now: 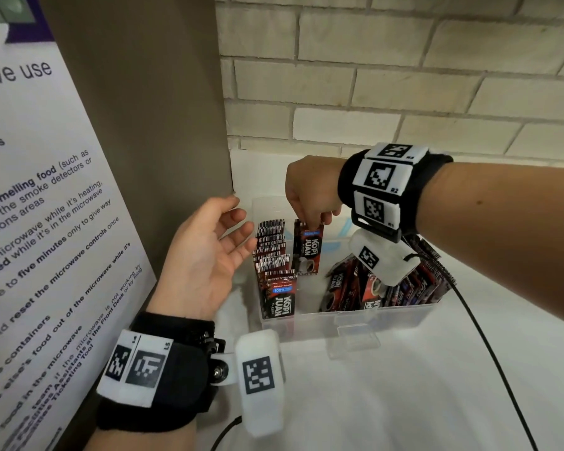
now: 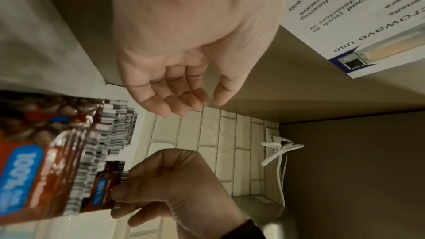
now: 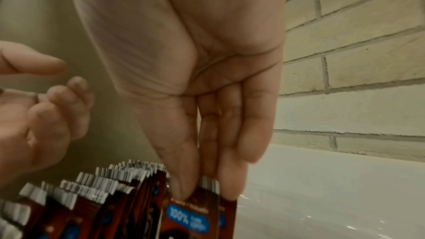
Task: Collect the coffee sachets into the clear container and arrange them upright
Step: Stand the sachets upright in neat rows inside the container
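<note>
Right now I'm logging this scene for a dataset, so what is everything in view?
held coffee sachet: one, red-brown with blue label, upright in the container, pinched at its top
upright sachet row: many, red-brown, container's left side
loose sachet pile: several, red-brown, leaning at container's right
clear container: one, transparent plastic, on the white counter
microwave notice: one, white with dark text, left panel
brick wall: pale, behind
black cable: one, across counter at right
left hand: open, beside the row, holding nothing
right hand: pinches the held sachet
</note>
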The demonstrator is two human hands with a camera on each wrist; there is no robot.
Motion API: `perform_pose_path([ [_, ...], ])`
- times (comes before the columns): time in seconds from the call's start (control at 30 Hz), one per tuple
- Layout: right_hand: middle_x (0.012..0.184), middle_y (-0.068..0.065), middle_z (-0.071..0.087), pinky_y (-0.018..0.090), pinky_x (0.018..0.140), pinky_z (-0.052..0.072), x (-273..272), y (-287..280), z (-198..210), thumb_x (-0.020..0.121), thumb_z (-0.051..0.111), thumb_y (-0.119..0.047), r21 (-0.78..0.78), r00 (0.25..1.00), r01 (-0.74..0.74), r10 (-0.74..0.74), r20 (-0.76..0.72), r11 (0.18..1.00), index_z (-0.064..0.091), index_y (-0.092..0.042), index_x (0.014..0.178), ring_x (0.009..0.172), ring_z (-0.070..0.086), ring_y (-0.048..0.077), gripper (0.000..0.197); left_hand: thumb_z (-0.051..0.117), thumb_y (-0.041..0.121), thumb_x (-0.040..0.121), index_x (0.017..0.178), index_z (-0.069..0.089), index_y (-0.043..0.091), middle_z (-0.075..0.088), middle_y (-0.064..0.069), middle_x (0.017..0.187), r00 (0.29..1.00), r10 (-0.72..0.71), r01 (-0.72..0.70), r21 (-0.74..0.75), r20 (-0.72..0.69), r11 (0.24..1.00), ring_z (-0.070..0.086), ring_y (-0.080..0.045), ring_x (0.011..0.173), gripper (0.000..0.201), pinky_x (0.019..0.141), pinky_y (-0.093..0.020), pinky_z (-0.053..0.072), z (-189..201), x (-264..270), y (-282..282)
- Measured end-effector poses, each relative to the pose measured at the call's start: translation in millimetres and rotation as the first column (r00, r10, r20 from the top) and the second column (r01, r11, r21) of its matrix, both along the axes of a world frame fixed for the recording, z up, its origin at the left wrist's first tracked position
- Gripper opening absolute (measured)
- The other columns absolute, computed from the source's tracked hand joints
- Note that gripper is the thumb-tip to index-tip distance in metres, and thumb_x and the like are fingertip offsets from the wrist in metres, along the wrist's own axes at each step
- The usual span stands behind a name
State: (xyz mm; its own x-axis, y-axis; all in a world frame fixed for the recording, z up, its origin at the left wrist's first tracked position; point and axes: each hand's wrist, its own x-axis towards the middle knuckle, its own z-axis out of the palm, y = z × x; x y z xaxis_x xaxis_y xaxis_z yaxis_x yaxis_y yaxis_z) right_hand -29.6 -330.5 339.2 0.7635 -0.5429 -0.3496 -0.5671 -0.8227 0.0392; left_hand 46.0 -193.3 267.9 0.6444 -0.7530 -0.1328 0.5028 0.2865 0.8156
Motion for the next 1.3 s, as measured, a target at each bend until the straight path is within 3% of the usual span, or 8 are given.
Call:
perform_pose_path([
  [0.2,0.077,0.009,0.069,0.020,0.054,0.049,0.3,0.0,-2.2,0.081,0.071,-0.008,-0.020,1.000,-0.010,0.009,-0.015,1.000,0.070,0.001,0.097,0.073,0.068,0.020,0.018,0.057,0.018,0.091,0.081,0.060,0.016,0.060,0.005,0.064,1.000,0.000,0.000,0.004,0.008,1.000,0.059,-0.009,0.058,0.011,0.059,-0.023,0.050,0.5,-1.9,0.1],
  [0.57,0.061,0.000,0.057,0.016,0.049,0.042,-2.2,1.4,-4.6,0.081,0.072,-0.010,-0.099,0.999,-0.032,0.029,-0.032,0.995,0.070,0.000,0.099,0.050,0.052,0.008,0.021,0.056,0.018,0.091,0.081,0.060,0.017,0.060,0.005,0.065,1.000,0.000,0.000,0.017,0.013,1.000,0.059,-0.009,0.057,0.010,0.057,-0.022,0.051,1.3,-3.2,0.3],
  [0.7,0.061,-0.001,0.057,0.016,0.048,0.043,-3.3,-0.7,-2.9,0.081,0.074,-0.012,-0.100,0.999,-0.034,0.033,-0.012,0.994,0.069,0.000,0.099,0.052,0.054,0.009,0.023,0.057,0.018,0.091,0.083,0.060,0.016,0.060,0.005,0.065,1.000,-0.006,0.005,0.016,0.026,1.000,0.060,-0.009,0.059,0.009,0.060,-0.023,0.051,2.0,-5.5,0.3],
  [0.83,0.068,0.003,0.061,0.023,0.055,0.051,-4.0,-3.1,2.3,0.080,0.075,-0.013,-0.038,1.000,-0.011,0.011,0.000,0.999,0.068,0.002,0.100,0.074,0.069,0.023,0.027,0.058,0.016,0.090,0.083,0.061,0.015,0.061,0.004,0.067,0.998,-0.007,0.006,0.012,0.067,1.000,0.060,-0.010,0.063,0.009,0.062,-0.023,0.050,6.6,-13.0,1.8],
  [1.0,0.068,0.002,0.066,0.024,0.052,0.053,-25.2,-4.8,30.5,0.075,0.079,-0.025,0.084,0.947,0.031,-0.056,0.316,0.996,0.067,-0.007,0.085,0.067,0.068,0.020,0.024,0.057,0.010,0.091,0.084,0.062,0.013,0.060,0.001,0.069,0.987,-0.037,0.040,-0.016,0.159,0.999,0.060,-0.012,0.066,0.009,0.063,-0.024,0.051,17.6,-34.9,4.6],
  [1.13,0.071,0.000,0.070,0.025,0.058,0.051,-66.0,-0.4,51.4,0.075,0.077,-0.027,0.193,0.791,0.047,-0.154,0.592,0.980,0.068,-0.016,0.080,0.067,0.066,0.012,0.015,0.056,0.009,0.091,0.094,0.063,0.014,0.067,-0.006,0.090,0.938,-0.181,0.163,0.083,0.297,0.983,0.065,-0.020,0.089,0.009,0.085,-0.032,0.052,18.2,-74.2,4.1],
  [1.23,0.076,0.001,0.069,0.025,0.063,0.047,-97.6,3.3,47.2,0.073,0.076,-0.019,0.196,0.738,0.063,-0.178,0.651,0.979,0.070,-0.019,0.082,0.063,0.058,0.008,0.011,0.055,0.013,0.090,0.118,0.057,0.023,0.062,0.004,0.115,0.872,-0.351,0.273,0.256,0.342,0.927,0.057,-0.006,0.103,0.029,0.085,-0.021,0.044,7.1,-98.3,-2.9],
  [1.3,0.082,0.002,0.070,0.027,0.070,0.047,-117.0,4.7,37.3,0.072,0.077,-0.013,0.217,0.732,0.078,-0.204,0.651,0.973,0.069,-0.020,0.084,0.066,0.058,0.010,0.016,0.060,0.016,0.079,0.136,0.045,0.026,0.052,0.009,0.131,0.826,-0.439,0.328,0.332,0.354,0.885,0.050,0.000,0.108,0.060,0.088,-0.019,0.038,0.5,-106.4,-9.8],
])
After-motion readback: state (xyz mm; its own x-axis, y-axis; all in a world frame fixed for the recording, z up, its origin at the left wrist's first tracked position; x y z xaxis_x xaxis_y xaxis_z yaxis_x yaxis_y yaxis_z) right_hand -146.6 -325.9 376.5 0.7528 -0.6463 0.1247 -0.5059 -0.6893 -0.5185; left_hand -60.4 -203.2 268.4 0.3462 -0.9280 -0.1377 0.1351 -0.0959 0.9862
